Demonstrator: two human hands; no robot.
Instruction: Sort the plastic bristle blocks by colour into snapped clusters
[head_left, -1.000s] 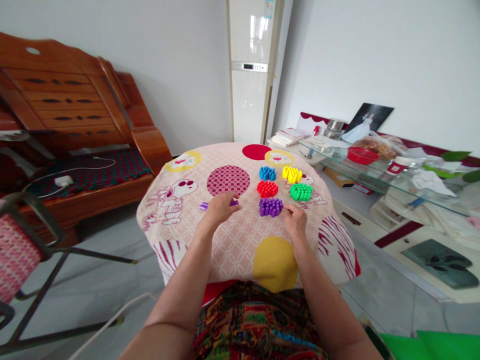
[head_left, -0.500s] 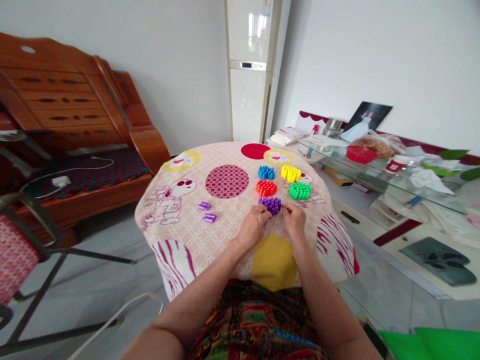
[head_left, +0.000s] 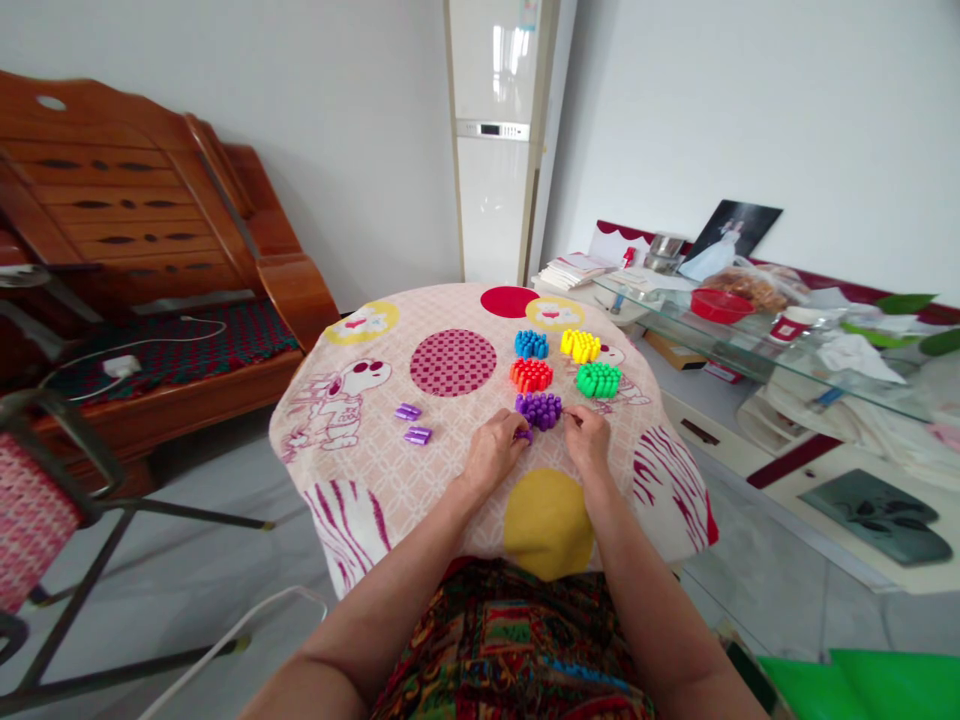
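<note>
My left hand [head_left: 495,448] is closed on a small purple peg-like piece [head_left: 524,435] at the near left of the purple cluster [head_left: 538,410]. That cluster is many small upright pieces standing close together. My right hand [head_left: 587,437] is at the cluster's right edge, its thumb and forefinger pinched; what they hold, if anything, is too small to make out. Beyond stand similar clusters: red [head_left: 531,376], blue [head_left: 531,344], yellow [head_left: 580,346] and green [head_left: 598,380]. To the left, two purple groups of pieces [head_left: 418,436] lie on their sides.
A patterned cloth [head_left: 442,470] covers the round table. On the right is a glass-topped cabinet [head_left: 795,350] with a red bowl [head_left: 721,306], a paper cup and papers. A wooden bench [head_left: 142,350] and a folding chair [head_left: 45,510] stand at left.
My left hand has drawn back slightly left and toward me from the purple cluster, with a purple piece now showing at its fingertips. My right hand has stayed nearly still.
</note>
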